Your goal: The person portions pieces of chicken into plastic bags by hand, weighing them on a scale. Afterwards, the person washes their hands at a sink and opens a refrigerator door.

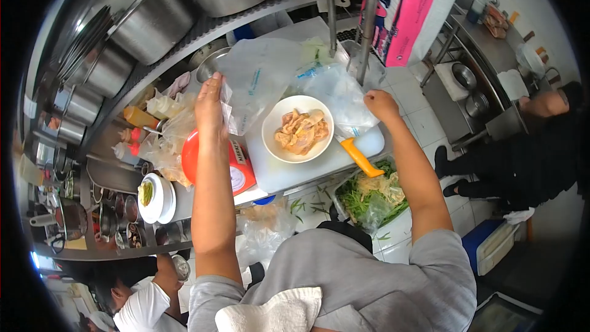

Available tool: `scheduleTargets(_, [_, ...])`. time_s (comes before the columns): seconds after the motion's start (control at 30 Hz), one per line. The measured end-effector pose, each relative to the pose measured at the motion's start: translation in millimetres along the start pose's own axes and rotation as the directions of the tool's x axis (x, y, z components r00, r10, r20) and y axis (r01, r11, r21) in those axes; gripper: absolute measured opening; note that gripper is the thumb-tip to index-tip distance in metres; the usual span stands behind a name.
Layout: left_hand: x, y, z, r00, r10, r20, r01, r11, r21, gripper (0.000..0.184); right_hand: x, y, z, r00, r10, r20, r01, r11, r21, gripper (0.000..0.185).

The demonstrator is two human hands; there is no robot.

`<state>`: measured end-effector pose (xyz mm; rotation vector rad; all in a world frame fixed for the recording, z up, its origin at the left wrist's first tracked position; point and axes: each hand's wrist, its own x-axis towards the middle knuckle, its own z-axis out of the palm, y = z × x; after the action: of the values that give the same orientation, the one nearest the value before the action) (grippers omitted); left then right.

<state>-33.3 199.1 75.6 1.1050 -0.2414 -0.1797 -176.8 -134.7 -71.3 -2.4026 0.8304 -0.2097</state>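
My left hand (pixel 211 104) is raised over a red kitchen scale (pixel 244 175), its fingers closed on the edge of a clear plastic bag (pixel 252 74) with faint blue print. My right hand (pixel 382 106) is closed beside another clear bag (pixel 341 92); whether it pinches that bag's edge is hidden. Between my hands, a white bowl (pixel 268 138) of pale meat pieces (pixel 301 132) sits on the white cutting board (pixel 276 175). A knife with a yellow handle (pixel 361 158) lies at the board's right, its handle sticking out over the near edge.
Below the board stands a bin (pixel 372 200) of green trimmings and plastic. Steel pots (pixel 150 27) line the shelf above left. Stacked white plates (pixel 157 200) are at left. One person (pixel 522 154) stands at right near a steel counter (pixel 485 43); another (pixel 144 301) is lower left.
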Motion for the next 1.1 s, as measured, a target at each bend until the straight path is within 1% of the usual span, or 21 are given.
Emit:
scheduleTargets(0.03, [-2.6, 1.5, -7.2, 1.000, 0.028, -0.013, -0.028, 0.999, 0.032, 0.014, 4.4, 1.3, 0.4, 0.992, -0.020, 0.123, 0.008, 0.995, 0.100, 0.035])
scheduleTargets(0.07, [-6.6, 4.1, -13.0, 0.998, 0.057, -0.027, -0.056, 0.997, 0.062, 0.014, 4.3, 0.3, -0.9, 0.991, -0.037, 0.128, 0.024, 0.995, 0.101, 0.035])
scheduleTargets(0.13, [-23.7, 7.8, -18.1, 0.997, 0.074, 0.012, -0.074, 0.995, 0.061, 0.014, -5.9, -4.7, -7.0, 0.980, -0.041, -0.197, 0.073, 0.985, 0.159, 0.042])
scheduleTargets(0.17, [-31.9, 10.5, -15.9, 0.998, 0.061, -0.013, -0.060, 0.994, 0.088, 0.014, -13.7, -11.7, -12.0, 0.896, -0.157, -0.415, 0.198, 0.978, 0.057, 0.043])
scheduleTargets(0.2, [-37.5, 13.1, -16.0, 0.998, 0.050, -0.035, -0.046, 0.993, 0.112, 0.015, -20.3, -22.8, -17.0, 0.893, -0.167, -0.418, 0.207, 0.977, 0.053, 0.043])
scheduleTargets(0.27, [-49.4, 15.8, -21.8, 0.999, 0.044, -0.007, -0.043, 0.995, 0.092, 0.014, -39.8, -52.0, -19.8, 0.894, -0.173, -0.414, 0.375, 0.794, 0.479, 0.043])
scheduleTargets(0.3, [-57.4, 19.9, -20.6, 0.998, 0.060, 0.013, -0.061, 0.993, 0.099, 0.014, -56.4, -72.7, -22.3, 0.969, -0.158, -0.192, 0.247, 0.709, 0.661, 0.041])
scheduleTargets(0.37, [-72.0, 23.0, -26.8, 0.996, 0.077, 0.037, -0.080, 0.991, 0.105, 0.013, -82.7, -113.5, -19.2, 0.952, -0.251, 0.173, -0.007, 0.551, 0.835, 0.047])
scheduleTargets(0.43, [-85.3, 22.8, -42.1, 0.981, 0.071, 0.180, -0.080, 0.996, 0.042, 0.013, -86.9, -140.1, 8.5, 0.858, -0.454, 0.241, -0.131, 0.262, 0.956, 0.057])
scheduleTargets(0.47, [-93.1, 23.4, -50.0, 0.980, 0.076, 0.182, -0.085, 0.996, 0.040, 0.013, -84.9, -149.1, 18.6, 0.857, -0.456, 0.238, -0.125, 0.262, 0.957, 0.057])
scheduleTargets(0.53, [-108.9, 22.1, -70.0, 0.972, 0.044, 0.230, -0.088, 0.979, 0.186, 0.013, -78.1, -166.7, 32.1, 0.741, -0.550, 0.385, -0.448, 0.022, 0.894, 0.061])
scheduleTargets(0.57, [-112.7, 16.7, -89.5, 0.971, 0.019, 0.240, -0.067, 0.979, 0.192, 0.013, -82.0, -177.8, 30.8, 0.683, -0.646, 0.341, -0.496, -0.068, 0.866, 0.060])
scheduleTargets(0.6, [-122.9, 17.7, -97.4, 0.972, 0.019, 0.236, -0.065, 0.980, 0.189, 0.013, -81.7, -178.8, 32.9, 0.682, -0.645, 0.345, -0.497, -0.063, 0.865, 0.060])
scheduleTargets(0.67, [-138.7, 19.6, -109.7, 0.984, -0.090, 0.157, 0.051, 0.969, 0.240, 0.012, -79.2, -181.1, 33.9, 0.581, -0.697, 0.420, -0.514, 0.086, 0.854, 0.048])
scheduleTargets(0.7, [-144.5, 19.8, -115.8, 0.984, -0.089, 0.155, 0.052, 0.971, 0.234, 0.012, -81.7, -179.2, 30.6, 0.580, -0.695, 0.425, -0.513, 0.093, 0.853, 0.048])
scheduleTargets(0.77, [-154.3, 18.4, -127.5, 0.985, -0.123, 0.124, 0.087, 0.961, 0.263, 0.013, -88.7, -175.1, 20.5, 0.532, -0.715, 0.454, -0.304, 0.339, 0.890, 0.030])
scheduleTargets(0.8, [-158.8, 18.0, -133.7, 0.985, -0.128, 0.116, 0.096, 0.962, 0.254, 0.013, -94.5, -175.1, 20.0, 0.529, -0.709, 0.466, -0.309, 0.350, 0.884, 0.030])
scheduleTargets(0.87, [-165.7, 17.9, -145.9, 0.983, -0.146, 0.113, 0.087, 0.907, 0.413, 0.013, -104.6, -175.7, 19.4, 0.611, -0.638, 0.469, -0.142, 0.495, 0.857, 0.017])
scheduleTargets(0.9, [-167.3, 15.5, -152.1, 0.984, -0.146, 0.107, 0.091, 0.910, 0.405, 0.013, -108.5, -176.3, 19.6, 0.607, -0.635, 0.477, -0.143, 0.503, 0.852, 0.017])
scheduleTargets(0.97, [-169.5, 9.0, -161.9, 0.987, -0.111, 0.113, 0.036, 0.851, 0.523, 0.014, -116.7, -177.2, 21.1, 0.635, -0.600, 0.487, -0.083, 0.573, 0.815, 0.013])
scheduleTargets(1.1, [-175.3, 7.8, -167.8, 0.988, -0.137, 0.075, 0.078, 0.847, 0.526, 0.015, -134.6, -180.2, 21.2, 0.622, -0.585, 0.520, -0.110, 0.592, 0.798, 0.011])
